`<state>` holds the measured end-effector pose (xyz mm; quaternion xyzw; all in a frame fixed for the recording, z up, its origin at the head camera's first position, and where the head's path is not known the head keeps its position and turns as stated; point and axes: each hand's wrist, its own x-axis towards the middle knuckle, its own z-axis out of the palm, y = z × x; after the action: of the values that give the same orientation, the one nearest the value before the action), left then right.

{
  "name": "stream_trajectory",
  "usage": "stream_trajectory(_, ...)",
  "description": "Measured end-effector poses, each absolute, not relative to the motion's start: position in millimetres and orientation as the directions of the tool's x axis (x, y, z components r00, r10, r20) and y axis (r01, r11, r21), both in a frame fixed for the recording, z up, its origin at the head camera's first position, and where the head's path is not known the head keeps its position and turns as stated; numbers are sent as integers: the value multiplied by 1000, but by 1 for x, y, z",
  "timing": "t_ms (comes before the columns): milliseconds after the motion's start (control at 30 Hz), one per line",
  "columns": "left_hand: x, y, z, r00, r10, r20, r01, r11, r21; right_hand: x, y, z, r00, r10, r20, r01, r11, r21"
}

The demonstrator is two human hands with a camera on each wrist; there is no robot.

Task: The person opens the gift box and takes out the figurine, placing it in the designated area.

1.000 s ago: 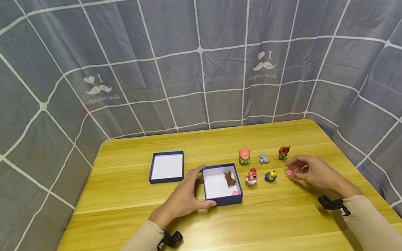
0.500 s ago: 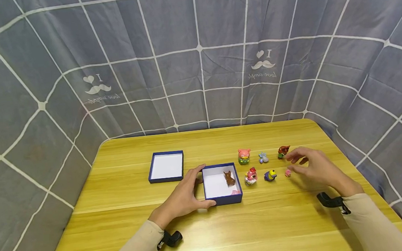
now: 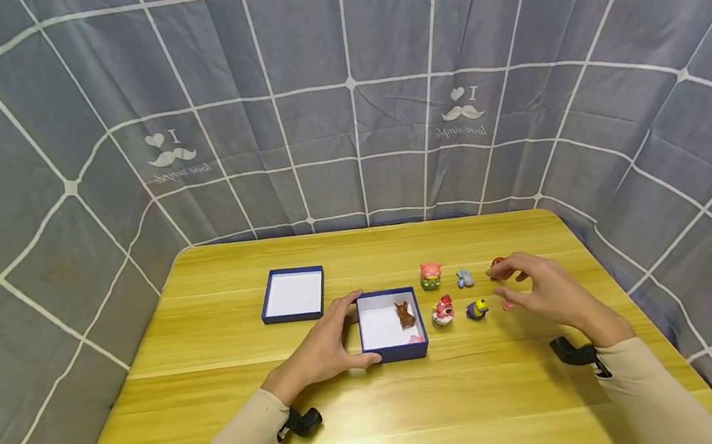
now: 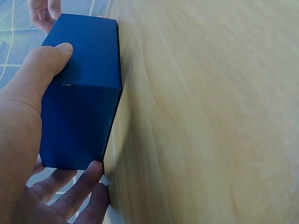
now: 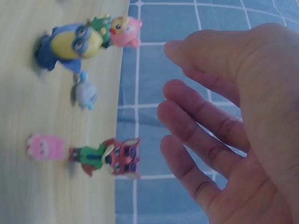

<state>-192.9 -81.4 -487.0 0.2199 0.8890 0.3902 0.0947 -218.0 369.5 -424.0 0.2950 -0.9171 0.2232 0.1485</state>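
My left hand (image 3: pixel 323 350) grips an open blue box (image 3: pixel 401 353), thumb on its near side and fingers on the far side. A brown animal figurine (image 3: pixel 405 315) and a pink piece (image 3: pixel 415 339) lie inside on the white bottom. My right hand (image 3: pixel 549 293) hovers with loosely bent, parted fingers and holds nothing. Nearest to it are a fox figurine in green (image 5: pixel 96 157), partly hidden in the head view, and a small pink figurine (image 5: pixel 49 147) standing on the table.
Between box and right hand stand a pink figurine with a red top (image 3: pixel 443 311), a yellow-and-blue figurine (image 3: pixel 477 309), a grey-blue figurine (image 3: pixel 464 278) and a pink-and-green figurine (image 3: pixel 430 275). The blue lid (image 3: pixel 296 318) lies back left, white inside up. A grey checked curtain (image 3: pixel 321 125) surrounds the table.
My right hand has let go of the small pink figurine and shifted up and left, over the fox figurine. My left hand keeps its grip on the box.
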Motion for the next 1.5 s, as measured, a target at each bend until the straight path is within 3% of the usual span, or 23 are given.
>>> stream_trajectory(200,-193,-82,-487,-885,466,9,321,597,735,-218,356,-417,-749,-512,420,-644,711,-282)
stream_trajectory(933,-194,-82,-487,-880,474,16,331,589,737,-217,300,-389,-753,-615,236,-658,688,-306)
stream_trajectory(1500,-195,-82,-488,-876,482,29,342,578,741,-229,251,-392,-637,-748,184,-767,596,-237)
